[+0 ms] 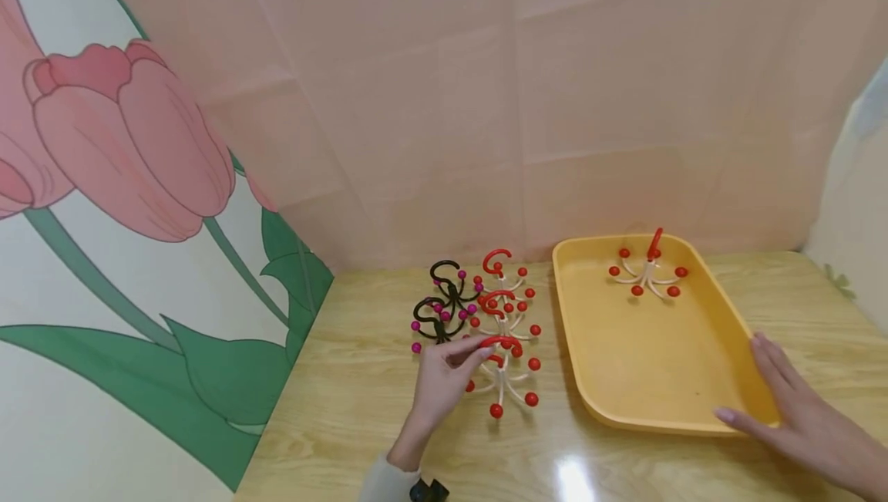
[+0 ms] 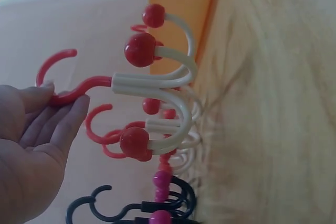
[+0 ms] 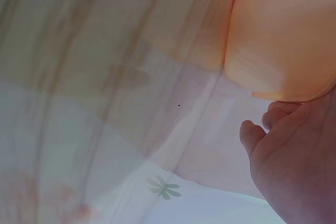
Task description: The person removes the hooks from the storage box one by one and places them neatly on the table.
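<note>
My left hand [image 1: 444, 379] pinches the red hook of the nearest white multi-arm hanger [image 2: 139, 83], whose curved arms end in red balls. Whether this hanger touches the table cannot be told. Behind it stand two more white hangers [image 1: 504, 325] with red hooks and balls. Left of these are two black hangers [image 1: 452, 294] with pink balls. My right hand [image 1: 808, 417] touches the near right corner of a yellow tray [image 1: 579, 379], its fingers fairly straight along the outer side and the thumb over the front rim. Another white and red hanger [image 1: 648, 274] stands inside the tray's far end.
The wooden table [image 1: 333, 417] meets a wall draped in pinkish cloth [image 1: 430, 116] at the back. A wall with painted tulips [image 1: 132, 132] borders the left side. A black wrist device [image 1: 428, 491] sits at the left cuff.
</note>
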